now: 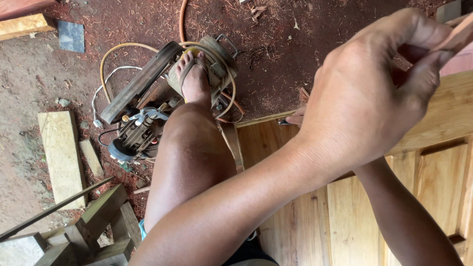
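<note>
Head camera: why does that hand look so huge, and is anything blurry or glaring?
Head view: the left hand sits close to the wide lens, so it looks oversized; the wooden strip it pinches is slightly soft; the machine underfoot stays sharp; light is even daylight, with soft shadows and no glare.

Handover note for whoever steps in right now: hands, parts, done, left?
Left hand: crossed over to the right, grip shut on a thin wooden strip between thumb and fingers.
Right hand: mostly hidden behind the left; fingertips at the edge of the panelled wooden door. Grip unclear.
Foot: resting on the belt-driven machine on the dirt floor.
Done: strip picked up.
Left: strip is still in the air, not on the door.
</note>
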